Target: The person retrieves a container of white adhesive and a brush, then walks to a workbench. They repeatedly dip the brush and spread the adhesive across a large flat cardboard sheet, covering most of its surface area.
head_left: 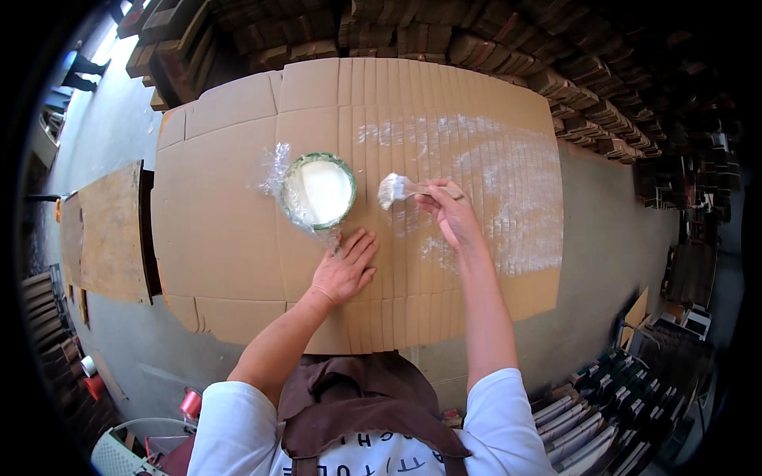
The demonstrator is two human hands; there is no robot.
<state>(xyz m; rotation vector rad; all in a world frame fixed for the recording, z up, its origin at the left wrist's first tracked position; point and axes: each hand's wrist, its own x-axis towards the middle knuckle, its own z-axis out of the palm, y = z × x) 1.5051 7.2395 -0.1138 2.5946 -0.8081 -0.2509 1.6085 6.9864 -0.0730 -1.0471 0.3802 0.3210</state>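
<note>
My right hand (449, 208) grips the handle of a brush (394, 190), its bristles loaded with white paste, held over the cardboard sheet (214, 230). White smears (500, 170) of the paste streak the right part of the sheet. Left of the brush stands a round green-rimmed tub (349, 208) wrapped in clear plastic film (276, 168), with white paste (325, 190) inside. Just below the tub, my left hand (348, 268) rests on the cardboard with its fingers stretched out, near the loose lower end of the film.
Stacks of folded cardboard (397, 36) line the far side and far right. A wooden board (111, 230) stands left of the sheet. Several dark and white bundled items (627, 404) lie at lower right. A pale green basket (127, 448) and a pink spool (190, 403) are at lower left.
</note>
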